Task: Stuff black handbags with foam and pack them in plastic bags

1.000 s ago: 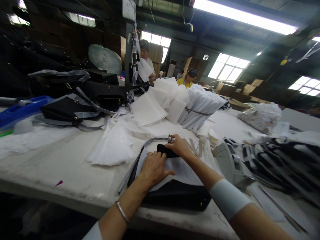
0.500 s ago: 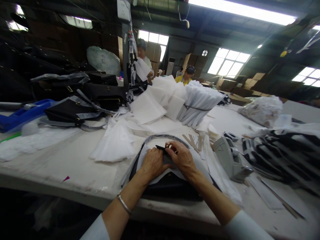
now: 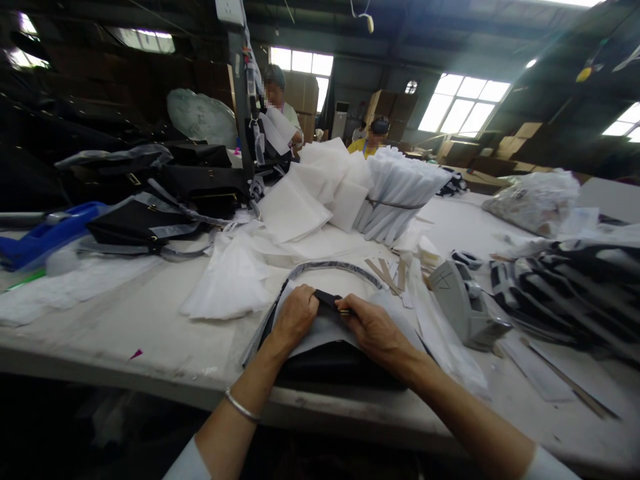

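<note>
A black handbag (image 3: 335, 363) lies at the near edge of the white table (image 3: 125, 327), with a white sheet (image 3: 325, 327) spread over its top. My left hand (image 3: 295, 315) is closed on the bag's black flap (image 3: 327, 300) through the sheet. My right hand (image 3: 373, 327) pinches the flap's small metal clasp (image 3: 345, 311) from the other side. A grey wrapped strap (image 3: 335, 267) arcs over the table just beyond both hands.
White sheets (image 3: 230, 280) lie left of the bag, and stacked white pouches (image 3: 400, 200) stand behind. A grey tape dispenser (image 3: 463, 303) sits to the right, black bags (image 3: 145, 220) at the left, dark straps (image 3: 575, 293) at the far right. Two people work at the back.
My right hand drew back from the strap's end onto the flap and pushed the clasp down. My left hand went from flat on the sheet to gripping the flap.
</note>
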Tool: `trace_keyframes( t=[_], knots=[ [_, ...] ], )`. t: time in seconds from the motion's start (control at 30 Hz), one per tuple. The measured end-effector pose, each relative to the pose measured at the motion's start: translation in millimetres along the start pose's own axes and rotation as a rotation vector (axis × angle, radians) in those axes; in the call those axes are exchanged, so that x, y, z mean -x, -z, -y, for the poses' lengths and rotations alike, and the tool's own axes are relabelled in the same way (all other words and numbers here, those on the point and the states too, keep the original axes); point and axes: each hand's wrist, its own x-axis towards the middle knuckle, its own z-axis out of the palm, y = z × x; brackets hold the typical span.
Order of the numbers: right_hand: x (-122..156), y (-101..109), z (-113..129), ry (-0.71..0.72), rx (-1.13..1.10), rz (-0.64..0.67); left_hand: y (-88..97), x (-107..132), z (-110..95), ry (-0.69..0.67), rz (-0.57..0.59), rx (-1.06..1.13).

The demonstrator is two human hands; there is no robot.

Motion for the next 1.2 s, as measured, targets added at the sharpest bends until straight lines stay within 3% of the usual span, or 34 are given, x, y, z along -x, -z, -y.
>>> trace_keyframes(
  t=[0.2, 0.33, 0.43, 0.5, 0.57, 0.63, 0.73, 0.87, 1.2],
  knots=[
    [22.1, -13.5, -3.9, 0.090, 0.199, 0.075, -0.1, -3.0, 5.1, 0.038, -0.228, 0.136],
    [29.8, -23.6, -13.0, 0.149, 0.212, 0.054, 16.1, -5.8, -2.6, -0.022, -0.332, 0.200],
    [32.3, -24.4, -17.1, 0.140, 0.144, 0.042, 38.8, 0.0, -19.7, -0.136, -0.258, 0.237],
    [32.7, -23.0, -18.4, 0.136, 0.079, 0.044, 54.2, 11.9, -33.9, -0.236, -0.092, 0.264],
    [32.9, -21.4, -19.1, 0.125, 0.020, 0.040, 64.3, 30.1, -46.3, -0.338, 0.163, 0.270],
    [33.1, -20.2, -19.1, 0.090, -0.029, 0.026, 66.1, 50.9, -53.5, -0.371, 0.292, 0.200],
    [33.7, -18.6, -17.3, 0.019, -0.090, -0.007, 55.8, 76.5, -54.6, -0.378, 0.268, 0.070],
    [34.7, -18.2, -15.7, -0.038, -0.146, -0.073, 39.7, 89.1, -51.6, -0.458, 0.178, -0.067],
    [39.3, -28.5, -28.4, 0.100, -0.057, -0.023, 30.0, 95.2, -63.5, -0.531, -0.015, -0.270]
  ],
)
